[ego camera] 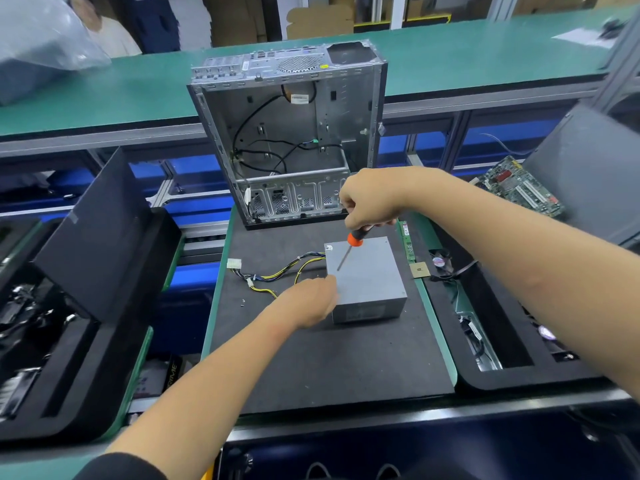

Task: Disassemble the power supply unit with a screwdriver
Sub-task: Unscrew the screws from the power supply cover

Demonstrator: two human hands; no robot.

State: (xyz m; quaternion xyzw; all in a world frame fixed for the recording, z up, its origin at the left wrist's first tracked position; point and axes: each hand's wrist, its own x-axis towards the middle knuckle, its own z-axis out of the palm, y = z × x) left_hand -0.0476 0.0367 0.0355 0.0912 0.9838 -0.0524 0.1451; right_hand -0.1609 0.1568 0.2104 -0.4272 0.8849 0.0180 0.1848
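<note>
The right hand (372, 199) grips the screwdriver (349, 245), tip down on the power supply unit (367, 278) lid, likely seeking a screw. The left hand (308, 303) braces its left side, fingers hidden. The unit sits mid-bench (311, 368), before the open case (287, 133).

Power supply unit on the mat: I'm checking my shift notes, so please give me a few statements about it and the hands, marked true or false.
1. The right hand grips the screwdriver. True.
2. The screwdriver tip points at the top of the power supply unit. True.
3. The left hand holds the cable bundle. False: it rests against the unit's left side.
4. The unit sits inside the computer case. False: it lies on the dark mat in front of the case.
</note>
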